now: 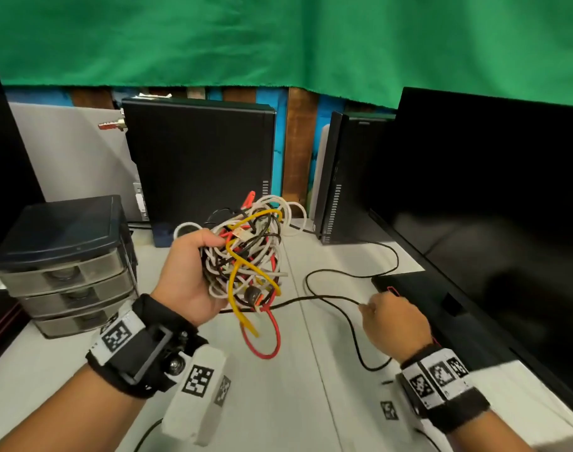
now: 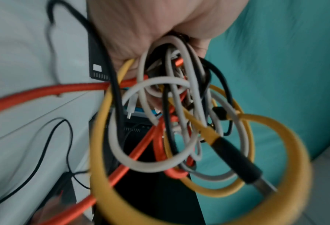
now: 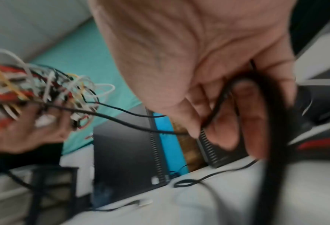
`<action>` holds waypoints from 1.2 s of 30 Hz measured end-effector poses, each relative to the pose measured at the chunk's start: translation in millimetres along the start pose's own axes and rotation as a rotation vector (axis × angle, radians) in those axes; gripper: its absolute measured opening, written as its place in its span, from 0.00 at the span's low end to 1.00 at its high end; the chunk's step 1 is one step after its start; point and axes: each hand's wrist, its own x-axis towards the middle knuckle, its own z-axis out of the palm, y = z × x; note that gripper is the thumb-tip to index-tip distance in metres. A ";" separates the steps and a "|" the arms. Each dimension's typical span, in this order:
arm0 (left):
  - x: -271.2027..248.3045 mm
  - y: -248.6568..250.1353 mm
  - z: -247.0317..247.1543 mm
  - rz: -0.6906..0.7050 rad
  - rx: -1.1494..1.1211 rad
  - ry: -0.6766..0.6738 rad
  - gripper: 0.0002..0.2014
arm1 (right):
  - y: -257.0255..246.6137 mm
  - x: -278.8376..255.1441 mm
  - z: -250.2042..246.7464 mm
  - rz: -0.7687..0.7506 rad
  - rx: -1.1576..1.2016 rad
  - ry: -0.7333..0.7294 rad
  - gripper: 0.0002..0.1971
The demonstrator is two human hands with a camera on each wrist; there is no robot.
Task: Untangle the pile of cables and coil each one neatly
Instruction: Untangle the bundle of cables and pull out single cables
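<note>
Left hand: curled round the cable tangle, which is held up above the desk.
Right hand: a thin black cable is pinched between its fingers, low and well to the right of the tangle.
Handling: the tangle is judged light, limp and snag-prone; plugs may catch.
Hold: the free black strand is best taken close to the knot.

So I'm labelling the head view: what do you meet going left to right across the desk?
Grey plastic drawer unit → left hand → multicoloured cable tangle → right hand → black monitor.
</note>
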 end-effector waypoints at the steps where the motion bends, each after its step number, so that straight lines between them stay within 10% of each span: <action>1: -0.6 3.9 0.2 0.000 0.002 0.004 0.21 | 6.2 2.9 -1.3 0.065 -0.094 -0.051 0.13; 5: -4.3 11.2 0.2 -0.008 0.007 -0.017 0.24 | 9.6 0.8 -12.4 0.052 -0.280 -0.023 0.17; 10: -6.0 -0.2 7.0 -0.071 -0.033 -0.038 0.24 | -36.9 -41.0 -28.3 -0.623 0.225 0.074 0.38; 19: -6.4 -14.1 7.4 -0.136 0.003 -0.027 0.25 | -63.7 -69.3 -20.7 -0.961 0.439 0.055 0.13; 23: -9.0 0.4 6.7 -0.094 0.018 -0.026 0.23 | -28.7 -30.4 -29.3 -0.527 0.685 0.047 0.15; 28: -12.0 11.9 9.6 -0.008 0.073 -0.062 0.23 | 22.0 10.7 -13.5 0.051 0.117 0.121 0.21; 32: -11.6 11.8 11.6 0.043 0.090 -0.060 0.21 | 18.2 5.8 -25.3 -0.020 0.059 0.151 0.08; 36: -10.6 9.8 11.7 0.059 0.113 -0.064 0.20 | -0.4 -9.4 -37.7 -0.243 0.252 0.139 0.24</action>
